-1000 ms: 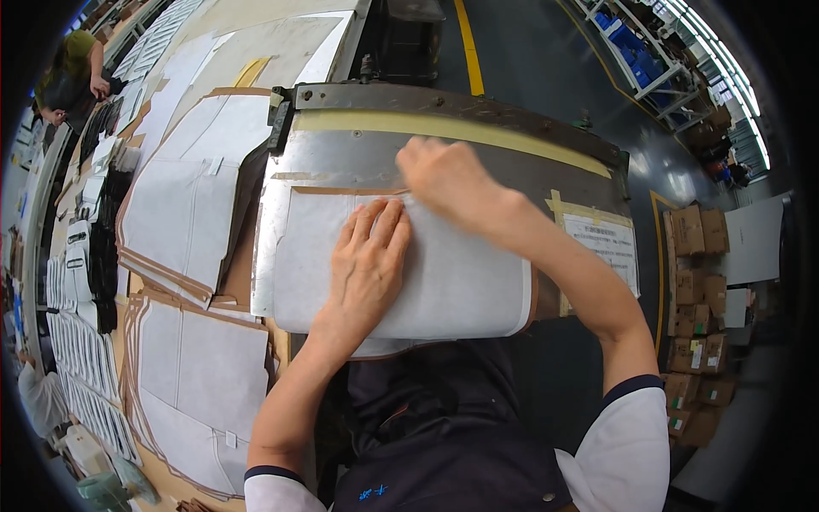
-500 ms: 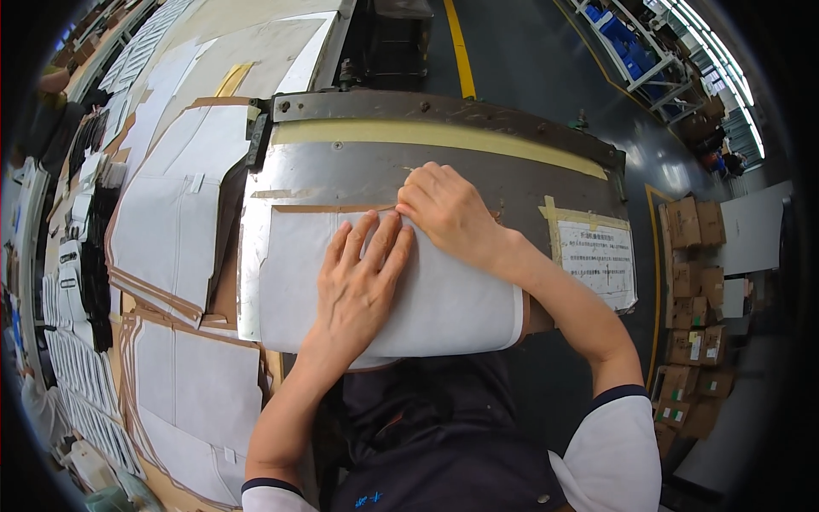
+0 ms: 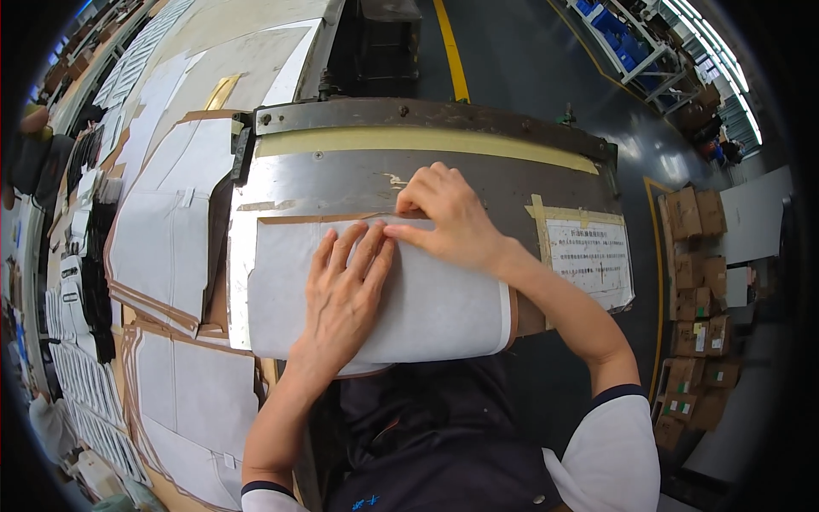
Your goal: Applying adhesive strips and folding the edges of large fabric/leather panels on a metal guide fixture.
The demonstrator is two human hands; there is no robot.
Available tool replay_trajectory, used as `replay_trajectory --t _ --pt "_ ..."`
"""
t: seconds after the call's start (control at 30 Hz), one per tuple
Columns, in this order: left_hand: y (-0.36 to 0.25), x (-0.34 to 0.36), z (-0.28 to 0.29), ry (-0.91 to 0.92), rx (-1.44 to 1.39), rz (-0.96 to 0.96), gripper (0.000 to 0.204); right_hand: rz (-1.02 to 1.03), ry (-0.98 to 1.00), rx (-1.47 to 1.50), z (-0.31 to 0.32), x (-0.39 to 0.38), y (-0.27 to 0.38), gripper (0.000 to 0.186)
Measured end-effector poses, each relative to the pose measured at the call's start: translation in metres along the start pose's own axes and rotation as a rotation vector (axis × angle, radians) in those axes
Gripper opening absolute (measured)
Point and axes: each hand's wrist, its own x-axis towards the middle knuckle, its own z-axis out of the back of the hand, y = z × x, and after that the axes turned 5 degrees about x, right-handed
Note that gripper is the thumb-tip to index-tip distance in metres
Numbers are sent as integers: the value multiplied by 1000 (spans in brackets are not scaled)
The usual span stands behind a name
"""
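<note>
Between the white panel [image 3: 452, 299] and the dark bar [image 3: 478, 124], we have a flat, open strip of desk [image 3: 324, 183] where a hand could pass. The bar bounds the far side, stacked panels [image 3: 162, 247] crowd the left, and our right hand [image 3: 452, 212] juts into the middle.

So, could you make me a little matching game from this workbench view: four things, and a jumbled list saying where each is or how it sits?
Things
1. left hand
2. right hand
3. cardboard boxes
4. printed sheet

Places and states
A. taped down near the right end of the metal plate
B. thumb tip beside the other hand's fingertips, by the panel's brown edge
C. stacked toward the right of the picture
D. palm down on the white panel

Pairs: 1-D, 2-B, 3-C, 4-A
</note>
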Motion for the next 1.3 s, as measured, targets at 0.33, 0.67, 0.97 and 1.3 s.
replay_trajectory --t 0.33,0.67,0.97,1.3 --pt "-15 11 -5 -44 -85 31 54 323 126 -205 10 16 -19 9" --pt "-18 11 1 -18 -97 2 50 -178 2 224 34 -2 -37 13" --pt "-19 11 1 -12 -100 4 48 137 28 -150 7 -12 -17 11" --pt "-16 -2 13 120 -174 -51 52 118 30 13 -6 -11 3 16"
